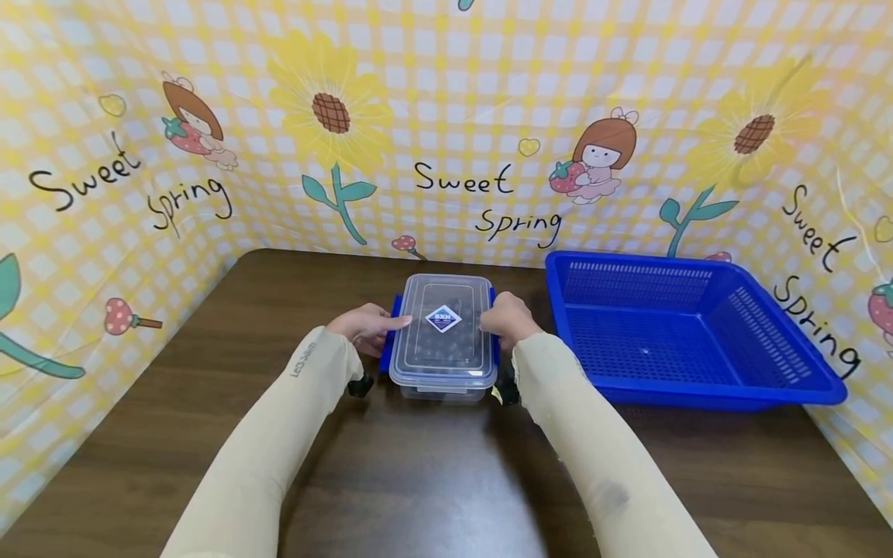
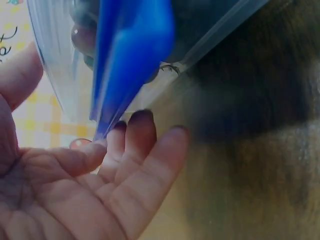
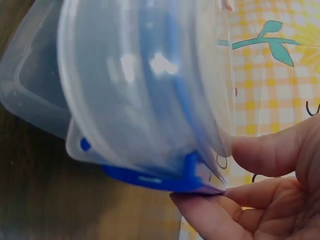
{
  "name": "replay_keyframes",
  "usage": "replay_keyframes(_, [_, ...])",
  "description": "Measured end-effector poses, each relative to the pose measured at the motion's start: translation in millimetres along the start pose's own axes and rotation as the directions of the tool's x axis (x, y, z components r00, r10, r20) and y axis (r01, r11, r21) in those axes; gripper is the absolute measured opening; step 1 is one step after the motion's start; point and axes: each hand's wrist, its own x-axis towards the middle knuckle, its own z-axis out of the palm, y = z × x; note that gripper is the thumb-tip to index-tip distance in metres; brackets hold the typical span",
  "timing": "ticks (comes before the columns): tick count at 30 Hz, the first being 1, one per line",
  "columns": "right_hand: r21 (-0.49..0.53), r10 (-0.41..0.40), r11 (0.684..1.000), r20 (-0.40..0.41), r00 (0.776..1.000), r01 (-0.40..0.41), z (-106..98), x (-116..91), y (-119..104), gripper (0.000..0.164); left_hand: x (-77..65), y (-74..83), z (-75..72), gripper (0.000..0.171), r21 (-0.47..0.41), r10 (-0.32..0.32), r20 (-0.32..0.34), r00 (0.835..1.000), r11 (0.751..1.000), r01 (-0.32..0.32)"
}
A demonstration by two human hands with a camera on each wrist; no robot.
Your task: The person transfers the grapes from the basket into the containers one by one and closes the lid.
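Observation:
In the head view a clear plastic food container (image 1: pixel 446 356) with a closed lid and a diamond-shaped label stands mid-table. Dark round pieces show through its walls, their kind unclear. Blue latches run along its left and right sides. My left hand (image 1: pixel 366 325) grips the left side, thumb over the lid's edge; in the left wrist view its fingers (image 2: pixel 145 165) lie against the blue latch (image 2: pixel 132 55), which slants outward. On the opposite side, my right hand (image 1: pixel 512 318) pinches the edge, with the thumb (image 3: pixel 265 152) at the lid and fingertips under the right latch (image 3: pixel 155 181).
A blue plastic basket (image 1: pixel 698 394) with slotted walls stands to the right on the brown wooden table (image 1: pixel 391 473). A yellow checked cloth (image 1: pixel 446 101) with printed flowers rises behind and along both sides of the table.

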Motion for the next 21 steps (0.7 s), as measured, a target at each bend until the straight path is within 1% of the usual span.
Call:
replay_keyframes(2, [-0.011, -0.042, 0.999, -0.042, 0.998, 0.041, 1.0, -2.2, 3.1, 0.014, -2.1, 2.6, 1.7, 0.063, 0.005, 0.014, -0.032, 0.999, 1.0, -0.014])
replay_keyframes(4, [-0.061, -0.101, 0.993, -0.088, 0.991, 0.096, 4.4, -4.8, 6.3, 0.012, -3.4, 4.8, 3.8, 0.062, -0.008, 0.028, -0.058, 0.998, 1.0, -0.028])
replay_keyframes(7, [-0.137, -0.193, 0.976, -0.161, 0.968, 0.172, 11.9, -9.1, 12.1, 0.014, -3.9, 7.5, 7.5, 0.059, -0.033, 0.032, -0.095, 0.995, 0.999, -0.035])
replay_keyframes(8, [-0.14, -0.215, 0.971, -0.175, 0.961, 0.192, 13.9, -10.4, 14.1, 0.015, -4.3, 8.3, 8.7, 0.058, -0.036, 0.032, -0.102, 0.994, 0.999, -0.036])
replay_keyframes(9, [-0.122, -0.229, 0.97, -0.181, 0.956, 0.209, 15.6, -11.7, 16.4, 0.017, -4.5, 9.0, 9.9, 0.057, -0.036, 0.032, -0.11, 0.993, 0.999, -0.036])
replay_keyframes(11, [-0.046, -0.242, 0.97, -0.19, 0.951, 0.238, 18.0, -12.4, 22.2, 0.021, -5.2, 10.0, 11.6, 0.055, -0.036, 0.029, -0.121, 0.992, 0.999, -0.034])
replay_keyframes(13, [0.094, -0.233, 0.964, -0.164, 0.959, 0.25, 19.2, -12.2, 27.8, 0.034, -5.8, 10.3, 12.3, 0.054, -0.032, 0.031, -0.125, 0.992, 0.999, -0.035])
replay_keyframes(14, [0.169, -0.229, 0.953, -0.149, 0.962, 0.253, 20.1, -10.8, 31.2, 0.04, -5.7, 10.0, 12.5, 0.053, -0.03, 0.032, -0.127, 0.991, 0.999, -0.036])
replay_keyframes(16, [0.304, -0.219, 0.921, -0.117, 0.969, 0.245, 22.2, -7.2, 37.8, 0.048, -6.0, 10.0, 12.1, 0.053, -0.036, 0.037, -0.129, 0.991, 0.998, -0.042])
replay_keyframes(18, [0.439, -0.197, 0.872, -0.089, 0.976, 0.216, 24.4, -4.3, 43.3, 0.059, -6.1, 10.1, 11.9, 0.052, -0.041, 0.047, -0.128, 0.991, 0.998, -0.053])
replay_keyframes(20, [0.512, -0.188, 0.834, -0.085, 0.978, 0.205, 26.9, -1.4, 47.5, 0.06, -7.1, 11.1, 11.7, 0.051, -0.048, 0.053, -0.13, 0.99, 0.997, -0.06])
replay_keyframes(21, [0.538, -0.179, 0.82, -0.082, 0.98, 0.194, 27.7, -1.0, 48.7, 0.06, -7.7, 11.6, 11.8, 0.051, -0.051, 0.054, -0.131, 0.99, 0.997, -0.061])
